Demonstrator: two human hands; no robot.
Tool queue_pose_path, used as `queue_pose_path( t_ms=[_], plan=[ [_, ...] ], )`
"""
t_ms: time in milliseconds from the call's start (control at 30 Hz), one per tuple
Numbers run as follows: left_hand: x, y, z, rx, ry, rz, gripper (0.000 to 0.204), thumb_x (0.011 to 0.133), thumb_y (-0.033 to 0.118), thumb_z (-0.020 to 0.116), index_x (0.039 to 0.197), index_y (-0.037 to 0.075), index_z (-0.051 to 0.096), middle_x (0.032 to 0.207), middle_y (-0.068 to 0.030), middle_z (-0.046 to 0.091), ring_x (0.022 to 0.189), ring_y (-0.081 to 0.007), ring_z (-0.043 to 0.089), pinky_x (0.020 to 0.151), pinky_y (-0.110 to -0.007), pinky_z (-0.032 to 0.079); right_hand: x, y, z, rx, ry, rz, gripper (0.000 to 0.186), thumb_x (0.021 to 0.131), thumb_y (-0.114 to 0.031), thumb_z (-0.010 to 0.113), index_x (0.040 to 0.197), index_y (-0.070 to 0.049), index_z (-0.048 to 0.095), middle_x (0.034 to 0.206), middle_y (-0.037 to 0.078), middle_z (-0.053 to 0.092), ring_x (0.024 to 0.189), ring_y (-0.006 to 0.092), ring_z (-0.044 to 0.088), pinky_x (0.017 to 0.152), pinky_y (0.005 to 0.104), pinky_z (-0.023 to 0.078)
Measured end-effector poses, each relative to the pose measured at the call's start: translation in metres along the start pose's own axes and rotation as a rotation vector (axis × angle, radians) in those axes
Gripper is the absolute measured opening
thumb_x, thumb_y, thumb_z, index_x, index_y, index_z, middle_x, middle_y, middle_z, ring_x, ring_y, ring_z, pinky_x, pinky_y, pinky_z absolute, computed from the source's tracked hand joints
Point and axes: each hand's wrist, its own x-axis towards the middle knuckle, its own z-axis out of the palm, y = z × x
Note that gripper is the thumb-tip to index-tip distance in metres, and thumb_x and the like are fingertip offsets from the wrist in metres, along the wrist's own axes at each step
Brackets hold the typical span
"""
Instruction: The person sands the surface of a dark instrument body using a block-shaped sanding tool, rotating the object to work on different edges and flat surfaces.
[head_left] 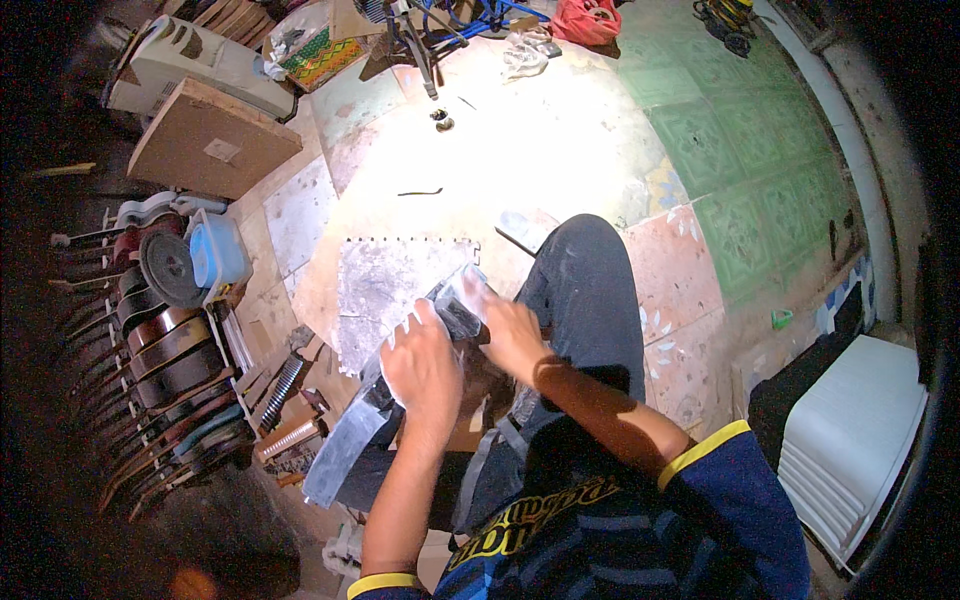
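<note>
A long, dusty grey panel point(345, 455) with dark patches lies slantwise across my lap, its near end low at the left and its far end above my knees. My left hand point(425, 375) is closed over its middle, the fingertips white with dust. At the far end my right hand point(505, 325) presses down with its fingers bent together. Those fingers are slightly blurred, and what they hold, if anything, cannot be made out. Beyond the panel a grey foam mat point(385, 270) with a toothed edge lies on the floor.
At the left stand a rack of curved pieces point(170, 350), a pale blue tub point(218, 250), a coil spring point(282, 390) and a brown board point(215, 135). A flat phone-like object point(527, 230) lies by my knee. White stacked panels point(855, 430) stand right; a red bag point(588, 20) lies far off.
</note>
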Motion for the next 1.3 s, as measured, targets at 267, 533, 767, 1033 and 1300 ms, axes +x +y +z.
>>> queue_pose_path(
  t_ms=[267,533,767,1033,1300],
  plan=[
    [0.001,0.002,-0.002,-0.023,-0.034,-0.015,0.03,0.082,0.008,0.069,0.11,0.006,0.06,0.085,-0.0086,0.072,0.085,-0.0261,0.073,0.075,-0.039,0.053,-0.005,0.001,0.01,0.14,0.088,0.028,0.069,0.082,0.003,0.057,0.149,-0.013,0.05,0.111,0.023,0.069,0.091,0.0459,0.069,0.084,0.0524,0.057],
    [0.006,-0.004,-0.005,-0.031,-0.049,-0.031,0.032,0.077,0.005,0.074,0.105,0.006,0.059,0.083,-0.0102,0.072,0.082,-0.0282,0.073,0.072,-0.041,0.053,0.0,-0.008,0.006,0.279,0.063,-0.033,0.065,0.083,0.004,0.055,0.147,-0.008,0.052,0.133,0.019,0.064,0.109,0.0421,0.066,0.09,0.052,0.056],
    [0.013,-0.013,-0.009,-0.109,-0.068,0.002,0.037,0.076,0.009,0.077,0.107,0.003,0.058,0.082,-0.0131,0.072,0.08,-0.0311,0.072,0.071,-0.042,0.052,-0.002,-0.017,0.008,0.297,0.009,0.051,0.069,0.081,0.005,0.055,0.149,-0.009,0.05,0.123,0.025,0.067,0.102,0.043,0.068,0.09,0.0546,0.055],
    [0.019,-0.021,-0.003,-0.092,-0.018,0.045,0.05,0.071,0.02,0.086,0.109,0.003,0.06,0.079,-0.0127,0.072,0.077,-0.0308,0.073,0.069,-0.042,0.053,0.003,-0.012,0.02,0.229,0.006,0.049,0.076,0.082,0.001,0.054,0.155,-0.013,0.044,0.157,0.022,0.043,0.094,0.0438,0.071,0.089,0.0523,0.057],
    [0.024,-0.026,0.0,-0.07,-0.016,0.052,0.053,0.071,0.021,0.087,0.112,0.0,0.061,0.078,-0.0132,0.072,0.074,-0.0303,0.072,0.068,-0.041,0.053,0.007,-0.004,0.029,0.194,0.045,0.055,0.076,0.079,0.005,0.056,0.153,-0.011,0.046,0.155,0.022,0.045,0.106,0.0437,0.068,0.093,0.049,0.056]
  ],
)
